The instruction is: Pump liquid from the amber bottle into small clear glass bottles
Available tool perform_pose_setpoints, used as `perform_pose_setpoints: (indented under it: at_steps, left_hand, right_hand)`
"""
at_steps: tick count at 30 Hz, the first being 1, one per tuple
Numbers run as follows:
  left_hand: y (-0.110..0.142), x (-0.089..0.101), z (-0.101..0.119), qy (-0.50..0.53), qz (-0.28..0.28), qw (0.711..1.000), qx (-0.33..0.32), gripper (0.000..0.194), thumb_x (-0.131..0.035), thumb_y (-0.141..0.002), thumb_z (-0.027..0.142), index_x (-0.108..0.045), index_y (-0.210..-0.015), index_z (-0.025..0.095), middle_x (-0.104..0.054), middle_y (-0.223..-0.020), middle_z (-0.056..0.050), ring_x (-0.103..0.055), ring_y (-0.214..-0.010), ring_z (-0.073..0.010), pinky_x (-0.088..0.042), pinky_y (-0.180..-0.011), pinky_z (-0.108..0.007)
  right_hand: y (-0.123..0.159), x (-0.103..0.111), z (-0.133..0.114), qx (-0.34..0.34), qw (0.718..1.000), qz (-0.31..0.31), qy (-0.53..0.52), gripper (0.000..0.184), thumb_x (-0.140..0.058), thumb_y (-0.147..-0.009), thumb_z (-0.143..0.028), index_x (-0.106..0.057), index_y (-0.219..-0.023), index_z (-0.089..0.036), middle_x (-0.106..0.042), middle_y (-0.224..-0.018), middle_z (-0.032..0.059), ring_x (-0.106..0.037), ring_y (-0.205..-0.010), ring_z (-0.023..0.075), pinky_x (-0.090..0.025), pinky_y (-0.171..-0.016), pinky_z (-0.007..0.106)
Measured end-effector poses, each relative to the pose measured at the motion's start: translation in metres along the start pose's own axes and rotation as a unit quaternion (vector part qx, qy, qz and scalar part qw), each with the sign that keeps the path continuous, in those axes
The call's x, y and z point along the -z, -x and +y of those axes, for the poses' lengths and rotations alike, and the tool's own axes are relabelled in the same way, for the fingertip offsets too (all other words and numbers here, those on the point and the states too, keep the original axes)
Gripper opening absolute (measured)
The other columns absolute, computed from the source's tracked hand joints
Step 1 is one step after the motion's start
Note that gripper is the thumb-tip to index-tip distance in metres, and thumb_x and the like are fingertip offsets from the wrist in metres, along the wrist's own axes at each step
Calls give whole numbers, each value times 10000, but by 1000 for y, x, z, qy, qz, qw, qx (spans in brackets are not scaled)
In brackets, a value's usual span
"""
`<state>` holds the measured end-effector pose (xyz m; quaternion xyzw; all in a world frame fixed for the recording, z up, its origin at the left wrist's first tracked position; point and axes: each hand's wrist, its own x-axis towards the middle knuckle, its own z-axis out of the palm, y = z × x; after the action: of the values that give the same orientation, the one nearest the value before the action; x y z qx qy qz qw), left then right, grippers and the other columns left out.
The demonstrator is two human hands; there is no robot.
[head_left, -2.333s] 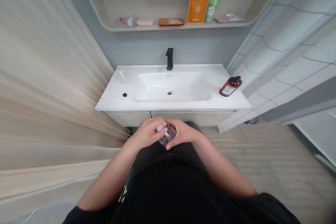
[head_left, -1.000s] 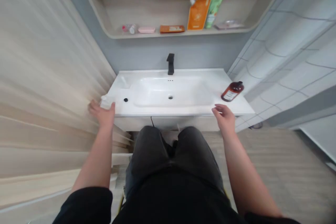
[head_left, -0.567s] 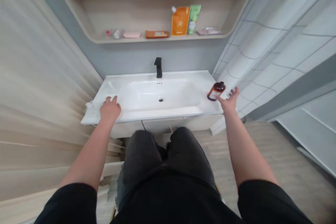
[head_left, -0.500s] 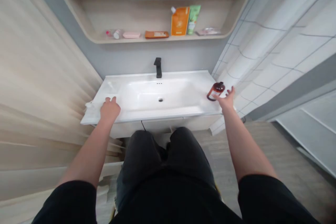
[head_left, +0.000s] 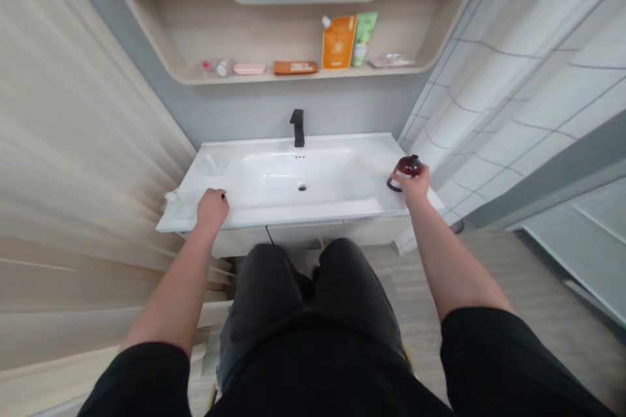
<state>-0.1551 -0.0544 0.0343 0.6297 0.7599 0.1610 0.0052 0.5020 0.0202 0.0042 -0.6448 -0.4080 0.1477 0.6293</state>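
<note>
My right hand [head_left: 415,185] wraps around an amber glass bottle [head_left: 408,166] at the right end of the white ceramic washbasin [head_left: 303,179], and its label is hidden by my fingers. My left hand [head_left: 212,209] rests on the basin's front edge with its fingers curled and nothing visible in them. A small black knob [head_left: 223,196] sits right at those fingertips. To the left of that hand lies a crumpled white cloth [head_left: 177,207] on the counter corner.
A black faucet [head_left: 297,128] rises at the back of the basin. Above it, a wooden wall shelf [head_left: 293,75] carries an orange pouch [head_left: 338,42] and small toiletries. A beige pleated curtain [head_left: 83,143] runs along the left, white tiles [head_left: 508,143] along the right.
My right hand has moved onto the amber bottle and closed around it. My left hand has slid right along the basin's front edge, away from the white cloth, with its fingers curled.
</note>
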Motion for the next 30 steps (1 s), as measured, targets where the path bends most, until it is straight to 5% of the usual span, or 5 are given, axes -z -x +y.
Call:
perform_pose_setpoints:
  at_steps: [5, 11, 13, 20, 30]
  left_hand:
    - [49, 3, 42, 321, 90, 942, 28, 255, -696, -909, 298, -776, -1135, 210, -763, -1142, -93, -755, -920, -246, -625, -1008, -426]
    - [115, 38, 133, 685, 48, 726, -31, 451, -1011, -744, 393, -646, -955, 233, -790, -1082, -32, -846, -1017, -247, -641, -1012, -423]
    - [130, 59, 161, 721, 24, 689, -74, 463, -1041, -769, 407, -651, -947, 231, -821, -1110, -48, -857, -1082, -269, -650, -1033, -451]
    - [161, 100, 208, 706, -22, 693, -145, 390, -1049, -816, 439, -779, -1001, 226, -881, -1208, -118, -827, -1261, -306, -613, -1194, -525]
    - [192, 109, 201, 672, 9, 725, -150, 306, -1031, -827, 411, -832, -969, 226, -870, -1149, -112, -845, -1120, -283, -690, -1021, -470]
  right_hand:
    - [33, -8, -26, 38, 997, -50, -53, 844, -1014, -546, -494, -577, -1233, -268, -767, -1187, 64, -746, -1062, 293, -606, -1077, 531]
    - [141, -18, -88, 86, 967, -207, -118, 894, -1044, -632, -553, -607, -1357, -267, -775, -1266, 81, -750, -1163, 328, -597, -1147, 558]
    - [187, -21, -112, 96, 957, -247, -115, 932, -1058, -635, -572, -612, -1396, -267, -772, -1318, 98, -742, -1234, 354, -584, -1181, 560]
    - [294, -22, -184, 105, 900, -398, -144, 921, -1053, -672, -509, -629, -1452, -261, -801, -1345, 104, -780, -1208, 348, -622, -1135, 529]
    - [318, -6, -215, 150, 903, -370, -156, 857, -1046, -672, -460, -664, -1418, -281, -800, -1357, 105, -798, -1178, 359, -659, -1068, 533]
